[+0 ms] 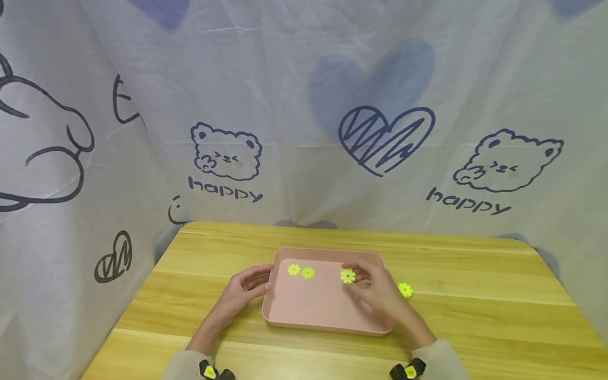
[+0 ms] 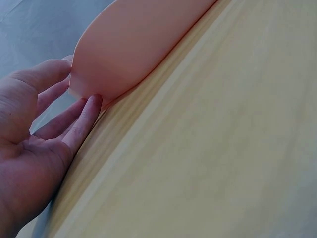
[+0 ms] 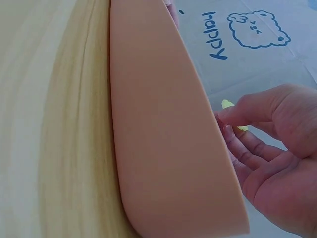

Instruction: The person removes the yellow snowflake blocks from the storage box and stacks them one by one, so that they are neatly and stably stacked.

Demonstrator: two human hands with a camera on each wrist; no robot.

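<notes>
My right hand point(image 1: 372, 287) pinches a yellow notched plastic disc point(image 1: 348, 276) between thumb and fingertips above the right part of the pink tray point(image 1: 328, 331). The right wrist view shows only slivers of this disc point(image 3: 227, 104) beside the thumb. Two similar yellow discs, one left point(image 1: 294, 269) and one right point(image 1: 307, 273), lie close together on the tray's floor at its far left. At the tray's left side, my left hand point(image 1: 242, 290) touches the outer wall with loosely extended fingers. Its fingertips point(image 2: 94, 100) meet the wall near a corner in the left wrist view.
More yellow discs point(image 1: 405, 290), apparently a small pile, sit on the wooden table point(image 1: 475, 295) to the right of the tray, close to my right wrist. A white curtain point(image 1: 294, 105) printed with hearts and bears hangs behind the table and along its left.
</notes>
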